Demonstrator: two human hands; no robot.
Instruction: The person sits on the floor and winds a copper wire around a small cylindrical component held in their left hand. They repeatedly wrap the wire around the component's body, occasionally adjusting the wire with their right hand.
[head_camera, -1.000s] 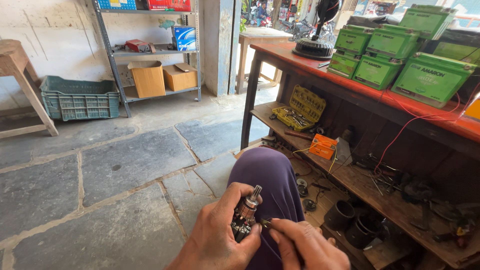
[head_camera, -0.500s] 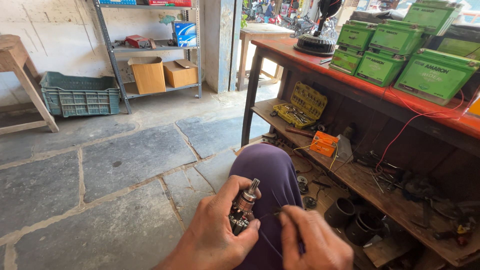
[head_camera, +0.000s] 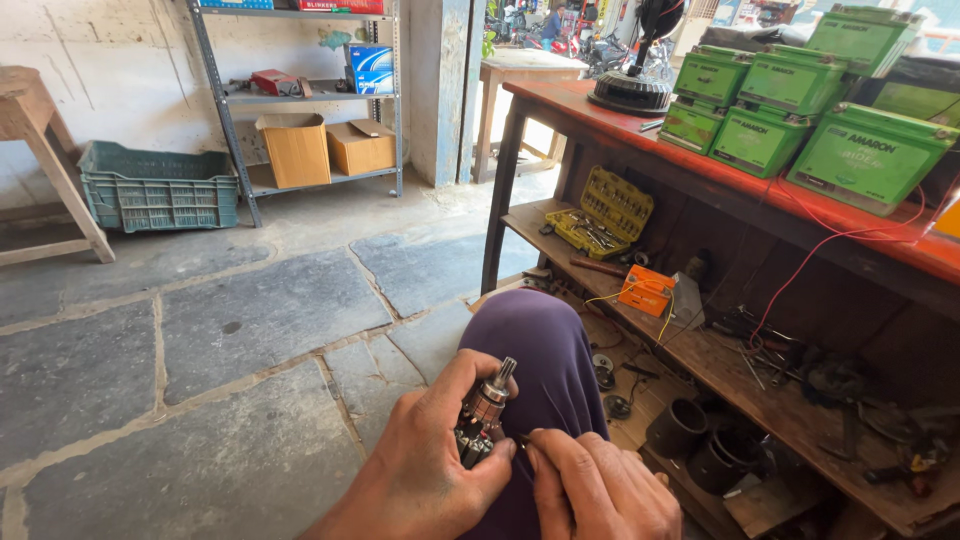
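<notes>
- left hand (head_camera: 425, 470) wrapped around small motor armature (head_camera: 482, 416), fingers closed on its dark body, thumb up near the copper end
- armature tilted, splined steel shaft tip pointing up and right, held over purple-clad knee (head_camera: 540, 360)
- right hand (head_camera: 595, 488) just beside it, fingertips pinched together at the armature's lower end, touching it; anything pinched between them too small to tell
- grey stone floor (head_camera: 200, 330) below and to the left
- wooden workbench (head_camera: 700, 165) on the right, red top carrying green battery boxes (head_camera: 800, 110)
- lower shelf holding yellow socket set case (head_camera: 602, 212), small orange box (head_camera: 645, 290) with yellow wire, loose parts and tools
- far back: metal rack (head_camera: 300, 100) with cardboard boxes, green plastic crate (head_camera: 158, 188) on the floor beside it
</notes>
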